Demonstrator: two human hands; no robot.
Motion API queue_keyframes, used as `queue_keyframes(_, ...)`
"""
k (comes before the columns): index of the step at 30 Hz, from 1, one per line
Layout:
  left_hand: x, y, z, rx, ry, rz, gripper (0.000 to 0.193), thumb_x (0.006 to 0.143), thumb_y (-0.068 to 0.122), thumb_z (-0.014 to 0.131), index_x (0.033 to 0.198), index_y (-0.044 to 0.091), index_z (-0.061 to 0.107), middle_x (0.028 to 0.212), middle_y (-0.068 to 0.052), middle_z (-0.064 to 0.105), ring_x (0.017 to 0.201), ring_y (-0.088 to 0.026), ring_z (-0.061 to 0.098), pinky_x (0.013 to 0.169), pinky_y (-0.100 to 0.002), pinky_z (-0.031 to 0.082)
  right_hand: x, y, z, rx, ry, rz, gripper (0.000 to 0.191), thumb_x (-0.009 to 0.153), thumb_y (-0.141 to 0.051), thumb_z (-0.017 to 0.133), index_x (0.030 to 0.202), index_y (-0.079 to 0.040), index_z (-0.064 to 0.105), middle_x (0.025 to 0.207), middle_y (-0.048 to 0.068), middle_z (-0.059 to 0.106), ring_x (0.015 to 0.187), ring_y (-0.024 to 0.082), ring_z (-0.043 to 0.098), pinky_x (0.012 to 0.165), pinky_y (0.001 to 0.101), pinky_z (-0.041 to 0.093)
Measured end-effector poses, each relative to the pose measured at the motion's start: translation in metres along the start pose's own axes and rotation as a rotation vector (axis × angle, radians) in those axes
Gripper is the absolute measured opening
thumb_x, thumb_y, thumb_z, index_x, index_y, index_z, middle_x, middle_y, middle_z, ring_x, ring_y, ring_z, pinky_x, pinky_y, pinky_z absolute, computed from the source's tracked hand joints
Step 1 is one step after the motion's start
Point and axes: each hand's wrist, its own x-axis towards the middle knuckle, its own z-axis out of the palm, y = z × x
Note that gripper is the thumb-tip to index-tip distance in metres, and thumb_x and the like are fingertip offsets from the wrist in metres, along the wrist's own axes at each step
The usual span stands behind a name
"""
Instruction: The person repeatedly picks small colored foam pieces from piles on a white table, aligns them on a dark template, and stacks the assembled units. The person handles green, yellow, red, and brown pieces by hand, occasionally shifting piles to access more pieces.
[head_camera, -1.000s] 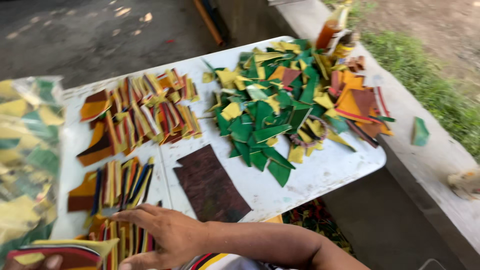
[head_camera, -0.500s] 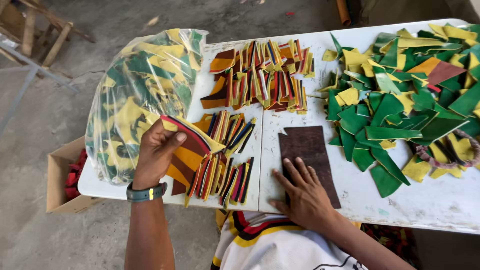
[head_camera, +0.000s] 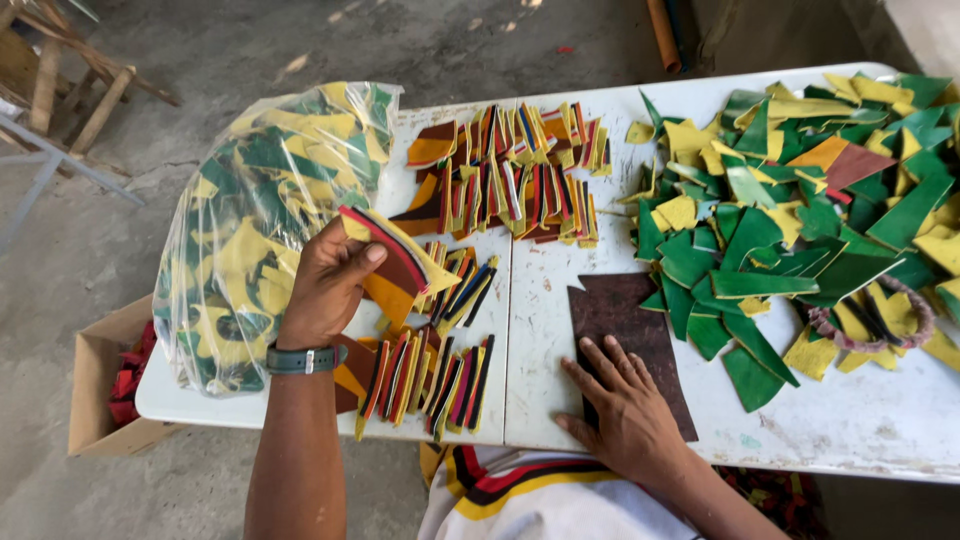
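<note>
Left of centre in the frame, the left hand (head_camera: 325, 285) pinches a fanned stack of coloured leather pieces (head_camera: 395, 260) above the white table (head_camera: 850, 420). At lower centre, the right hand (head_camera: 625, 405) lies flat, fingers spread, on a dark brown sheet (head_camera: 630, 320), beside green and yellow scraps (head_camera: 800, 220).

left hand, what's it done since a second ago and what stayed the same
The left hand came up off the table's near edge and now lifts a fanned stack of coloured pieces in its grip. The right hand stays flat on the dark brown sheet. The green and yellow scrap pile and the plastic bag lie unmoved.
</note>
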Motion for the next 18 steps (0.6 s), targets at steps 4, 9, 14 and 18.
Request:
queue_keyframes(4,-0.004,0.003,-0.015,-0.212,0.024,0.056,0.027,0.101,0.002,0.067,0.128,0.003,0.065,0.108,-0.007,0.075,0.097,-0.015,0.072,0.089,-0.033,0.058,0.004,-0.001,-0.005,0.030,-0.035,0.038,0.077,0.084,-0.057,0.068,0.148,-0.017,0.052,0.161,0.016,0.038,0.147,0.042,0.025,0.115,0.0570,0.022)
queue_keyframes(9,-0.008,0.001,-0.045,-0.350,0.076,0.021,0.024,0.104,-0.004,0.064,0.127,0.002,0.066,0.112,-0.011,0.075,0.102,-0.021,0.073,0.092,-0.037,0.060,0.026,0.001,-0.021,0.250,0.186,0.046,0.058,0.080,-0.034,0.076,0.132,-0.010,0.063,0.142,0.016,0.058,0.131,0.038,0.053,0.107,0.0475,0.043)
queue_keyframes(14,-0.005,-0.003,-0.046,-0.388,0.162,-0.145,0.026,0.098,-0.006,0.063,0.121,0.007,0.065,0.111,-0.010,0.075,0.103,-0.020,0.074,0.094,-0.035,0.059,0.075,0.002,-0.032,0.307,0.130,-0.063,0.041,0.085,-0.021,0.075,0.124,-0.012,0.069,0.124,0.012,0.070,0.112,0.033,0.067,0.095,0.0407,0.055)
queue_keyframes(18,0.000,0.001,-0.045,-0.316,0.163,-0.261,0.029,0.098,-0.007,0.062,0.124,0.004,0.068,0.114,-0.008,0.075,0.105,-0.016,0.072,0.095,-0.032,0.057,0.113,-0.010,-0.030,0.248,0.083,-0.267,0.048,0.084,-0.018,0.073,0.131,-0.013,0.064,0.133,0.013,0.064,0.121,0.035,0.062,0.102,0.0437,0.050)
